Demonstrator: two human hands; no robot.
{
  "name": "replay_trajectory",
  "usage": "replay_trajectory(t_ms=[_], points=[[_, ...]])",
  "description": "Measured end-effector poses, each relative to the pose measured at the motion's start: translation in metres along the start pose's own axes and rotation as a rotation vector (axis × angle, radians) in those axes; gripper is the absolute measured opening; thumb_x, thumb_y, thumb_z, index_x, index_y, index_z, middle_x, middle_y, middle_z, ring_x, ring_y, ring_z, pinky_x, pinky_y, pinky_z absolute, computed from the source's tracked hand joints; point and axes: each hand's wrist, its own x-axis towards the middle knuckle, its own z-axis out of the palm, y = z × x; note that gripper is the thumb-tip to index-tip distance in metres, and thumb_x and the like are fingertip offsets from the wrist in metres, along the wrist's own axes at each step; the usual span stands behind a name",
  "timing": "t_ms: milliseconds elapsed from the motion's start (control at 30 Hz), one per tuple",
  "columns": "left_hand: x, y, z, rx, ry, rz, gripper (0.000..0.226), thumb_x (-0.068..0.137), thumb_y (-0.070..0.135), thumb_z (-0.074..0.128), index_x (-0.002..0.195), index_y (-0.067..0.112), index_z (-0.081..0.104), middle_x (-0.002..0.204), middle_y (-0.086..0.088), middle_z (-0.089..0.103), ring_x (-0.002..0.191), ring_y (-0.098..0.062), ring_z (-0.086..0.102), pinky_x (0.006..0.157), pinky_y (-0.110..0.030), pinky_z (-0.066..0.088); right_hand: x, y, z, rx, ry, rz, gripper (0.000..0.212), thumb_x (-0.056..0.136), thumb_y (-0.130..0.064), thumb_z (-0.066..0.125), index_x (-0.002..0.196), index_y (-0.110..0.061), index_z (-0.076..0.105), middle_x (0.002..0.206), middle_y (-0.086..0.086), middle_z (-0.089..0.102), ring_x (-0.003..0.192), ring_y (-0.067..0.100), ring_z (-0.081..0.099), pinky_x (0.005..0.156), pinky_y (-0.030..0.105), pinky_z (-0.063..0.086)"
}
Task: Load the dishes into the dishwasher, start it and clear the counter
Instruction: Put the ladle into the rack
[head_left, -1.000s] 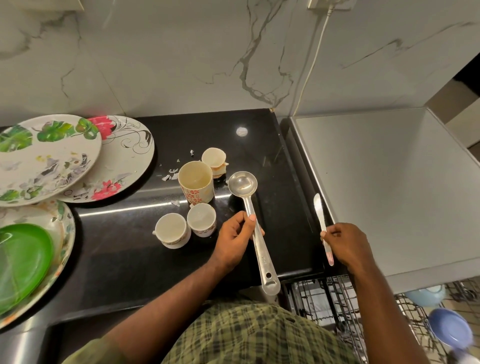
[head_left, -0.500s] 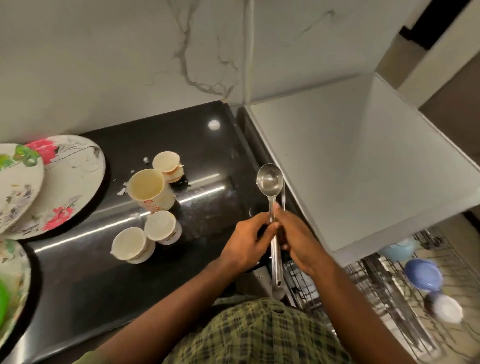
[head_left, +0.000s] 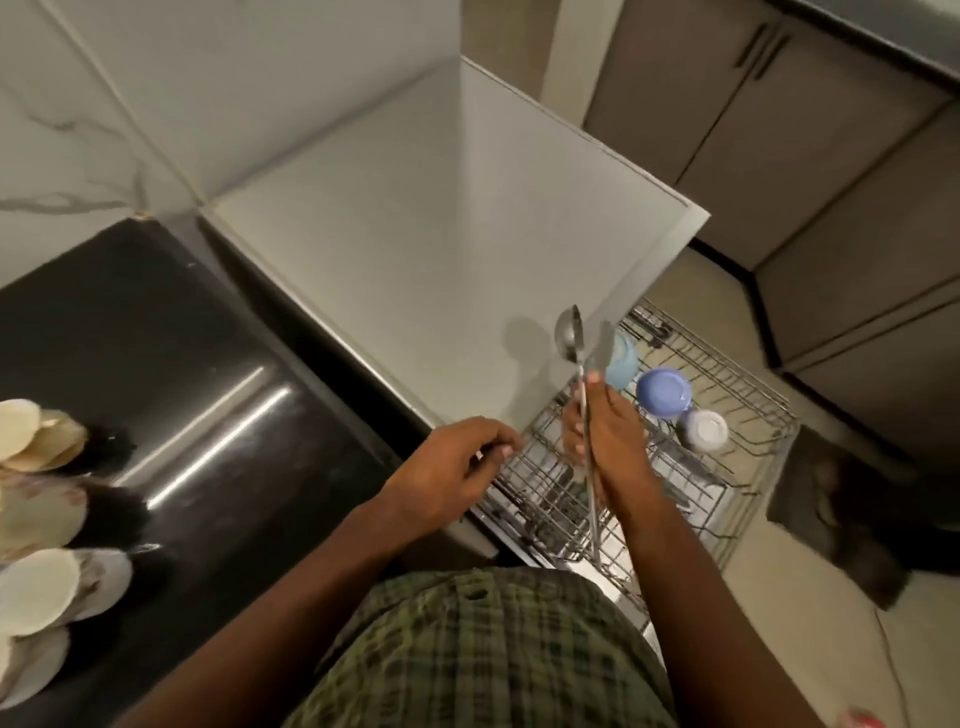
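Steel ladle (head_left: 570, 336) | moved from counter to over rack (head_left: 727, 499) | right hand (head_left: 608, 441) grips

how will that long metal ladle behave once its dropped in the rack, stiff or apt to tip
The ladle, gripped in the right hand, looks like one piece of polished metal, so probably stiff and a bit slippery. Its bowl sits at the end of a long thin handle, so it likely tips bowl-first. The wire rack has wide gaps the handle might slide through.

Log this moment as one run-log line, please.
phase: loading | right hand: grips ladle and knife over dishwasher rack | left hand: holds nothing | cups: on counter
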Motion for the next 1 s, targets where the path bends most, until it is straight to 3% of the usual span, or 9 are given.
replay_trajectory(t_ms=[100, 233, 333, 433, 533, 633, 767, 900, 1000], points=[[0.013, 0.003, 0.014, 0.023, -0.049, -0.023, 0.016, 0.104, 0.017, 0.062, 0.114, 0.022, 0.074, 0.106, 0.019, 0.073, 0.098, -0.004, 0.068, 0.08, -0.016, 0.051, 0.013, -0.007, -0.049, 0.133, 0.017, -0.018, 0.046, 0.105, -0.055, 0.044, 0.077, -0.023, 0.059, 0.06, -0.003, 0.043, 0.039, 0.01, 0.034, 0.037, 0.019, 0.029], [0.019, -0.002, 0.024, 0.047, -0.101, -0.082, 0.016, 0.104, 0.022, 0.061, 0.112, 0.031, 0.072, 0.107, 0.023, 0.072, 0.097, -0.006, 0.069, 0.083, -0.036, 0.059, 0.022, -0.009, -0.104, 0.236, -0.012, -0.015, 0.055, 0.099, -0.069, 0.041, 0.08, -0.021, 0.057, 0.058, -0.001, 0.031, 0.036, 0.009, 0.025, 0.039, 0.022, 0.016], [0.022, -0.005, 0.03, 0.048, -0.104, -0.134, 0.016, 0.102, 0.026, 0.06, 0.111, 0.031, 0.072, 0.105, 0.019, 0.073, 0.095, -0.01, 0.071, 0.083, -0.046, 0.06, 0.027, 0.002, -0.142, -0.008, -0.026, -0.03, 0.038, 0.104, -0.05, 0.051, 0.084, -0.018, 0.055, 0.065, 0.0, 0.043, 0.048, 0.012, 0.038, 0.046, 0.026, 0.035], [0.027, -0.005, 0.035, 0.057, -0.096, -0.169, 0.017, 0.102, 0.03, 0.059, 0.112, 0.029, 0.072, 0.104, 0.016, 0.074, 0.094, -0.012, 0.073, 0.082, -0.047, 0.061, 0.042, 0.027, -0.166, -0.238, -0.037, 0.057, 0.03, 0.11, -0.036, 0.046, 0.101, -0.01, 0.06, 0.082, 0.006, 0.064, 0.065, 0.016, 0.06, 0.062, 0.03, 0.054], [0.033, -0.002, 0.038, 0.076, -0.083, -0.2, 0.017, 0.103, 0.02, 0.062, 0.111, 0.03, 0.073, 0.101, 0.014, 0.074, 0.086, -0.013, 0.073, 0.076, -0.045, 0.06, 0.067, 0.07, -0.179, -0.586, -0.025, 0.05, 0.034, 0.111, -0.036, 0.042, 0.099, -0.011, 0.061, 0.083, 0.008, 0.066, 0.07, 0.023, 0.06, 0.065, 0.038, 0.051], [0.039, 0.002, 0.042, 0.108, -0.073, -0.23, 0.021, 0.103, 0.015, 0.063, 0.11, 0.032, 0.072, 0.097, 0.01, 0.074, 0.083, -0.013, 0.072, 0.074, -0.042, 0.059, 0.093, 0.116, -0.191, -0.905, -0.061, 0.077, 0.048, 0.106, -0.052, 0.046, 0.087, -0.013, 0.066, 0.074, 0.004, 0.066, 0.068, 0.022, 0.063, 0.066, 0.033, 0.048], [0.039, 0.01, 0.048, 0.153, -0.05, -0.246, 0.02, 0.101, 0.015, 0.064, 0.111, 0.029, 0.073, 0.099, 0.014, 0.072, 0.087, -0.015, 0.07, 0.073, -0.038, 0.057, 0.11, 0.168, -0.194, -0.982, -0.222, 0.171, 0.049, 0.1, -0.059, 0.053, 0.07, -0.021, 0.055, 0.062, 0.0, 0.056, 0.058, 0.018, 0.055, 0.057, 0.03, 0.041], [0.03, 0.018, 0.052, 0.142, -0.038, -0.312, 0.019, 0.102, 0.014, 0.066, 0.114, 0.027, 0.073, 0.102, 0.012, 0.073, 0.093, -0.018, 0.07, 0.077, -0.038, 0.059, 0.117, 0.205, -0.186, -1.055, -0.433, 0.195, 0.03, 0.107, -0.042, 0.052, 0.088, -0.022, 0.063, 0.073, -0.001, 0.058, 0.067, 0.015, 0.055, 0.062, 0.027, 0.038], [0.019, 0.02, 0.055, 0.158, -0.036, -0.356, 0.018, 0.102, 0.017, 0.066, 0.114, 0.029, 0.072, 0.103, 0.015, 0.072, 0.096, -0.014, 0.071, 0.079, -0.04, 0.061, 0.129, 0.234, -0.181, -1.127, -0.487, 0.259, 0.029, 0.109, -0.03, 0.049, 0.11, -0.008, 0.068, 0.095, 0.009, 0.066, 0.085, 0.022, 0.058, 0.073, 0.027, 0.038]])
